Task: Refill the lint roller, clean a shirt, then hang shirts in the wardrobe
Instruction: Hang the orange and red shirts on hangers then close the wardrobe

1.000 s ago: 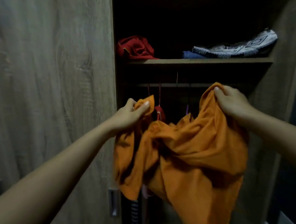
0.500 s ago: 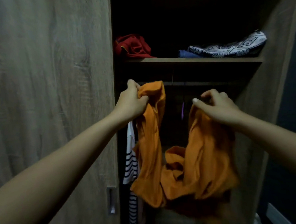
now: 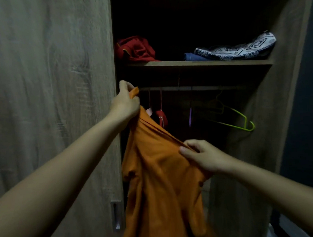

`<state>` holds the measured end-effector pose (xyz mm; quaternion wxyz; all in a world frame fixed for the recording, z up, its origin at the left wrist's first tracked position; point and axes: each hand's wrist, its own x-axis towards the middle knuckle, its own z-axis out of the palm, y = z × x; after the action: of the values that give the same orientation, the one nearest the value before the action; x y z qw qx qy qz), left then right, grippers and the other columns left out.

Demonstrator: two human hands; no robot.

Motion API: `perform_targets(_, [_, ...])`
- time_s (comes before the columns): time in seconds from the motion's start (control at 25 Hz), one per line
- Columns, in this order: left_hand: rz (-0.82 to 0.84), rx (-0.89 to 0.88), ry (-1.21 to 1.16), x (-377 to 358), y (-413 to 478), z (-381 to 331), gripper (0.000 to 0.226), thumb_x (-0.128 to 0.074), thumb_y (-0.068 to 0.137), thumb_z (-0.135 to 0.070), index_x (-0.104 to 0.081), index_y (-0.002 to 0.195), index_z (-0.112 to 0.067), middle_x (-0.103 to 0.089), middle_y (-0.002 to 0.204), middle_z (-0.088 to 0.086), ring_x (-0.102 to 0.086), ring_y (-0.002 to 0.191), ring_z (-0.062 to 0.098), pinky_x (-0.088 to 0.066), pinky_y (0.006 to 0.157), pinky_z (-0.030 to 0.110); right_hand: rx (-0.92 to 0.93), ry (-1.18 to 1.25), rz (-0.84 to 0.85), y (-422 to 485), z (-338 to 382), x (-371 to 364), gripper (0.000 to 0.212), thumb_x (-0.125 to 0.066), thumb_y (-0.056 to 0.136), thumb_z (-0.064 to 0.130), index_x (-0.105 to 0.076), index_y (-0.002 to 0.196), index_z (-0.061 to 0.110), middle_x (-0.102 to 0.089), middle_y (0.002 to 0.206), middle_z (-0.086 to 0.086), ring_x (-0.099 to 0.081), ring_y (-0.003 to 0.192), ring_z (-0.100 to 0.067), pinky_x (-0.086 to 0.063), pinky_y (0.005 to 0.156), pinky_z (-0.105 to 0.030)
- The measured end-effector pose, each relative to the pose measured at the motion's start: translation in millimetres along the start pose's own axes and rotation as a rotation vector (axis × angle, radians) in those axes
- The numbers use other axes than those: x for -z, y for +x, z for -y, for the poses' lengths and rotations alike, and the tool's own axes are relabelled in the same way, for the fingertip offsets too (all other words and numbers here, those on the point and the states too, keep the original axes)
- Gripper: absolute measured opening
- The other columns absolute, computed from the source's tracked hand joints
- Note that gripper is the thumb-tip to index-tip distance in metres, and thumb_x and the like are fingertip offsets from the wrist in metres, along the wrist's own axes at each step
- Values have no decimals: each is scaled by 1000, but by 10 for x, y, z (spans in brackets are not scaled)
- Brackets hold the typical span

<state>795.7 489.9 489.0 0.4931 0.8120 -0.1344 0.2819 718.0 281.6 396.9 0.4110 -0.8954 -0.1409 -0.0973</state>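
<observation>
Orange shirt (image 3: 161,173) hangs stretched between our hands in front of the open wardrobe (image 3: 50,106): left hand (image 3: 126,102) clenched on its upper edge, right hand (image 3: 202,156) pinching the fabric lower. A green hanger (image 3: 242,121) hangs above our right hand.

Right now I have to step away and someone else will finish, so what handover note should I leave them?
Left hand: gripping the orange shirt at its top, raised near the rail.
Right hand: pinching the shirt's upper edge, lower down.
Shirt is not on a hanger yet. An empty green hanger hangs on the rail to the right.
Left: put the shirt on a hanger and hang it up.
</observation>
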Motion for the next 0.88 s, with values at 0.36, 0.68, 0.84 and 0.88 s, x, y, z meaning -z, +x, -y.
perform_targets(0.36, [815, -155, 75, 393, -397, 467, 50, -46, 85, -60, -59, 73, -13, -57, 67, -5, -57, 61, 7, -45, 60, 17, -75, 129, -245, 2, 276, 488, 37, -48, 91, 46, -70, 87, 16, -66, 72, -3, -64, 70, -17, -48, 65, -28])
perform_targets(0.68, [357, -219, -258, 123, -553, 641, 28, -69, 77, -29, -52, 82, -8, -55, 79, 6, -55, 70, 8, -45, 63, 26, -24, -45, 52, -24, 190, 688, 38, -55, 85, -2, -36, 109, 22, -50, 102, -6, -54, 84, -17, -46, 65, -24])
perform_targets(0.84, [283, -147, -101, 7, -484, 707, 16, -54, 91, -31, -62, 96, -18, -62, 87, -4, -58, 80, 8, -45, 69, 27, 37, -434, 99, -112, 105, 1031, 30, -55, 77, -14, -56, 72, 16, -51, 108, -5, -56, 97, -22, -45, 74, -15])
perform_targets(0.88, [277, -139, -49, -39, -481, 728, 25, -49, 93, -34, -65, 89, -15, -62, 78, -2, -58, 74, 10, -45, 67, 29, 14, -544, 79, -145, 68, 1103, 31, -57, 78, -10, -62, 68, 18, -54, 108, 1, -57, 100, -16, -46, 78, -12])
